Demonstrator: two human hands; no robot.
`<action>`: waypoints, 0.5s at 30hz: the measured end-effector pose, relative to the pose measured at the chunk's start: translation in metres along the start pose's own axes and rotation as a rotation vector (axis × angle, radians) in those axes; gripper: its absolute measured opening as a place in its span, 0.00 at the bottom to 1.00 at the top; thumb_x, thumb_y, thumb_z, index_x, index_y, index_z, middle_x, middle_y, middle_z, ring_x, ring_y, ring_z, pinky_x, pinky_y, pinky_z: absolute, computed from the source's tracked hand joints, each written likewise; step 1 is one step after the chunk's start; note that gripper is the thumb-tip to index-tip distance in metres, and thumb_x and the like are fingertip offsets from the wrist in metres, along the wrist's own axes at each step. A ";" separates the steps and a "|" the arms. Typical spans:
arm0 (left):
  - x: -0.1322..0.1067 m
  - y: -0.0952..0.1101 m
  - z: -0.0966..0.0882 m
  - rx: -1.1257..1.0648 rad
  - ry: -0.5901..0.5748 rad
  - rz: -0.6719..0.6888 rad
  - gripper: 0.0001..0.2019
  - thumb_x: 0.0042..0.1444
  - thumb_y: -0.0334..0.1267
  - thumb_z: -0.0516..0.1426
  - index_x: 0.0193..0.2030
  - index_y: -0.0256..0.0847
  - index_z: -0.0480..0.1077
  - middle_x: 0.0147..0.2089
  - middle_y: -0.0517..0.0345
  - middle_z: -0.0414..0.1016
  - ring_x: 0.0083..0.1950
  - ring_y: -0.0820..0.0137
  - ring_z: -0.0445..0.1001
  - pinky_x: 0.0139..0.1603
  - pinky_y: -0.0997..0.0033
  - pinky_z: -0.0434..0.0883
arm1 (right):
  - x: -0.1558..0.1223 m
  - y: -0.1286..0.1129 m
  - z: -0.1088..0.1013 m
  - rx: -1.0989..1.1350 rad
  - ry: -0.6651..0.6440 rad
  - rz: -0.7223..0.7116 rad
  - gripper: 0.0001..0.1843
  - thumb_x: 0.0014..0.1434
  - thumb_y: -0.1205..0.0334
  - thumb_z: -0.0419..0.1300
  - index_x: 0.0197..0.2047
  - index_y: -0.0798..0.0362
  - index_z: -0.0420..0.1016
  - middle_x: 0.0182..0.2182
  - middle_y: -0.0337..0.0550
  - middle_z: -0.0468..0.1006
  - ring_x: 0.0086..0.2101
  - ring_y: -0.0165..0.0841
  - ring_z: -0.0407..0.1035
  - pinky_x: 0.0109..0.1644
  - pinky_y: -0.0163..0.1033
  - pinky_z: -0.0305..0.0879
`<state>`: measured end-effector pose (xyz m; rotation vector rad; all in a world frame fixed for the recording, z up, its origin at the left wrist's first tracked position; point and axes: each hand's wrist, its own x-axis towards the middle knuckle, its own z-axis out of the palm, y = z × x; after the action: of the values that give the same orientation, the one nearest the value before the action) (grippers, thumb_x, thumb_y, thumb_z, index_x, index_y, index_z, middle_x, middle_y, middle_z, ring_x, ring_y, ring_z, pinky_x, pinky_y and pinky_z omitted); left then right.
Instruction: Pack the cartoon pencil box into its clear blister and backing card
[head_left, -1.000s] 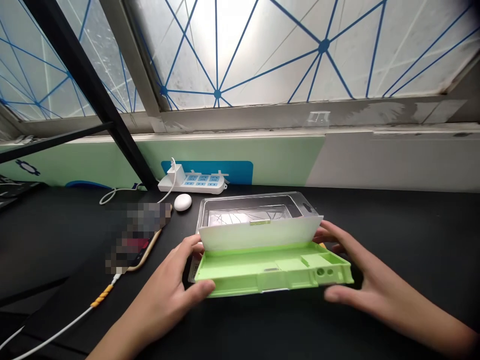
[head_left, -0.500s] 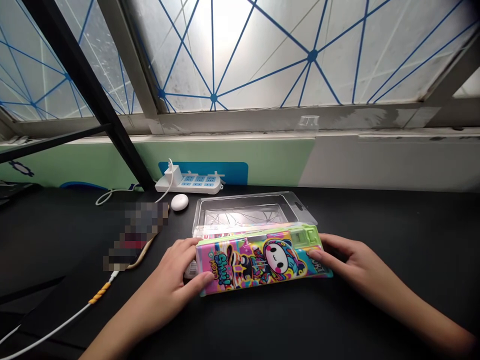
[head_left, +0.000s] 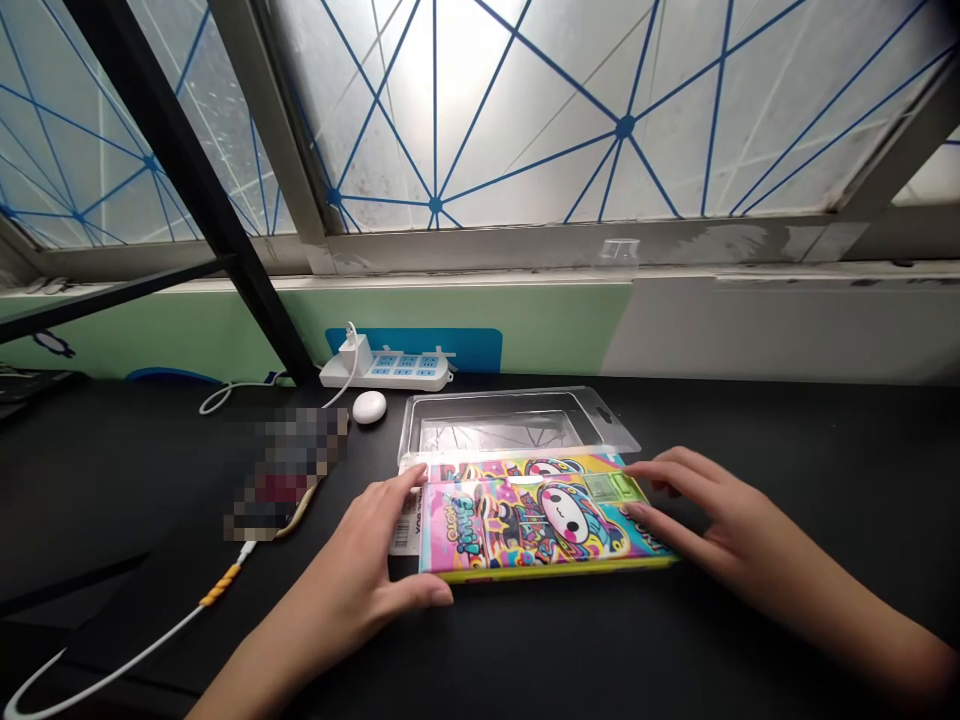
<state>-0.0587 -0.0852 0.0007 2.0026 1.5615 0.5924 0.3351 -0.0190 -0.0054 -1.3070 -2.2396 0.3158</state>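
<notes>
A colourful cartoon-printed pencil case (head_left: 536,515) lies shut and flat on the black table (head_left: 787,440). My left hand (head_left: 367,575) holds its left end, thumb along the front edge and fingers at the back corner. My right hand (head_left: 701,515) holds the right end, fingers spread over the lid's corner. Behind the case lies a clear plastic packaging tray (head_left: 517,425), and a printed card insert (head_left: 407,522) pokes out under the case's left end.
A phone (head_left: 289,470) with a white charging cable (head_left: 135,655) lies at the left. A white power strip (head_left: 386,368) and a small white round object (head_left: 369,406) sit near the wall under the window. A black frame post (head_left: 195,190) slants at the left.
The case's lid has swung down from open, hiding the green inside, and the case now lies flat and shut. Both hands stayed at its ends.
</notes>
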 end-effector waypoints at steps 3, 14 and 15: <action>0.000 0.004 -0.001 -0.041 0.011 -0.027 0.52 0.52 0.50 0.70 0.78 0.50 0.46 0.69 0.45 0.68 0.70 0.49 0.66 0.70 0.47 0.64 | 0.002 -0.018 0.000 -0.165 0.127 -0.197 0.16 0.67 0.50 0.60 0.53 0.47 0.78 0.47 0.50 0.78 0.43 0.43 0.75 0.45 0.47 0.73; 0.001 0.004 -0.001 -0.112 0.006 -0.073 0.56 0.53 0.46 0.70 0.80 0.52 0.39 0.70 0.46 0.69 0.71 0.51 0.67 0.70 0.53 0.64 | 0.055 -0.095 0.056 -0.371 -0.111 -0.298 0.17 0.74 0.58 0.49 0.48 0.55 0.77 0.40 0.51 0.80 0.40 0.46 0.74 0.43 0.52 0.71; 0.001 0.003 -0.002 -0.122 0.000 -0.078 0.57 0.53 0.46 0.70 0.80 0.52 0.38 0.70 0.47 0.69 0.71 0.52 0.67 0.70 0.53 0.64 | 0.056 -0.096 0.060 -0.371 -0.080 -0.302 0.16 0.74 0.59 0.48 0.46 0.55 0.77 0.39 0.51 0.79 0.39 0.45 0.74 0.42 0.51 0.70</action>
<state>-0.0573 -0.0848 0.0043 1.8431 1.5572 0.6406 0.2093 -0.0156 0.0050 -1.1154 -2.6067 -0.1685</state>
